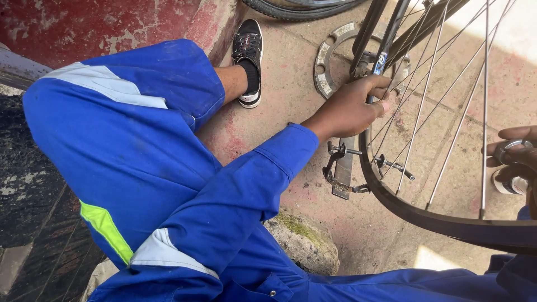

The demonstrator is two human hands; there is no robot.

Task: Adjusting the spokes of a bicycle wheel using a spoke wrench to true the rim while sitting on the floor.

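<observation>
**Gripping the wheel rim, seated on the concrete**

Sitting low on the ground in blue overalls with pale and yellow reflective bands, the person has a bicycle wheel (447, 221) standing upright just in front of the knees. The left hand (352, 109) is closed around the dark rim at its upper left part, fingers wrapped over the edge where the frame tubes (386, 33) come down to meet it. The right hand (514, 159) shows only partly at the right edge of the view, behind the spokes; its fingers are curled around a small round metal can (509, 182) with a shiny ring-shaped top, held close to the rim.

Thin silver spokes (425, 95) fan across the right half of the scene. On the concrete floor (279, 72) beneath the left hand lies a flat metal tool (342, 176) with a hooked, toothed piece beside it, just next to the rim. Farther off, near the frame tubes, a large grey metal ring (327, 59) with holes lies flat on the floor. The person's foot in a black shoe (249, 53) with a white sole rests beside a worn red wall. A rough stone (305, 243) sits near the elbow.
</observation>
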